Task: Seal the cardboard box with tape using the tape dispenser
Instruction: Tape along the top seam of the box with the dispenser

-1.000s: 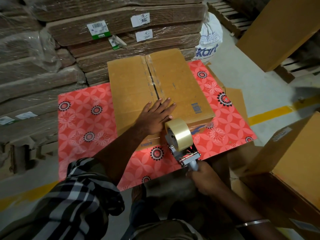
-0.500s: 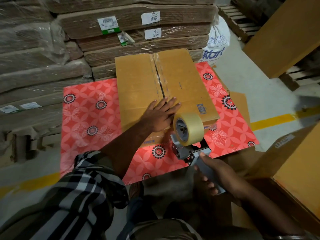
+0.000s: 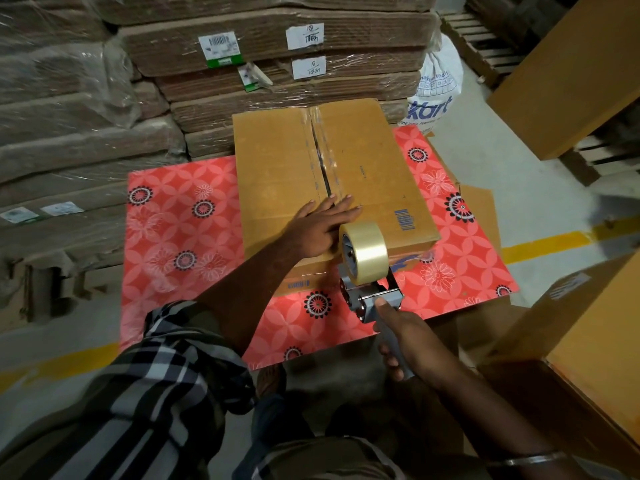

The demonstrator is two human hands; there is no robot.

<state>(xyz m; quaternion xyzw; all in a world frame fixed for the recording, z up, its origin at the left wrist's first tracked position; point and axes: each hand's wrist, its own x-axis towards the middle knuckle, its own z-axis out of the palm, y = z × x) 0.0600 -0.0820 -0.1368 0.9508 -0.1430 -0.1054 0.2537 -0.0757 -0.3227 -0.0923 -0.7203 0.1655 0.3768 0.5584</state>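
A closed cardboard box [image 3: 284, 168] lies on a red flowered table [image 3: 180, 230]. Clear tape runs along the far part of its centre seam. My left hand [image 3: 320, 225] rests flat on the box top near its front edge, fingers straight across the seam. My right hand [image 3: 412, 344] grips the grey handle of the tape dispenser [image 3: 367, 268], which carries a roll of clear tape. The dispenser's head sits at the box's front face, just below the top edge and to the right of my left hand.
Shrink-wrapped stacks of flat cardboard [image 3: 277, 57] rise behind and left of the table. A white printed bag [image 3: 436, 88] lies at the back right. Large brown boxes stand at the right [image 3: 568, 71] and near right [image 3: 588, 341]. A yellow floor line [image 3: 543, 244] runs past.
My right hand has shifted its grip on the dispenser handle and brought the dispenser up against the box's front. My left hand stays flat on the box top.
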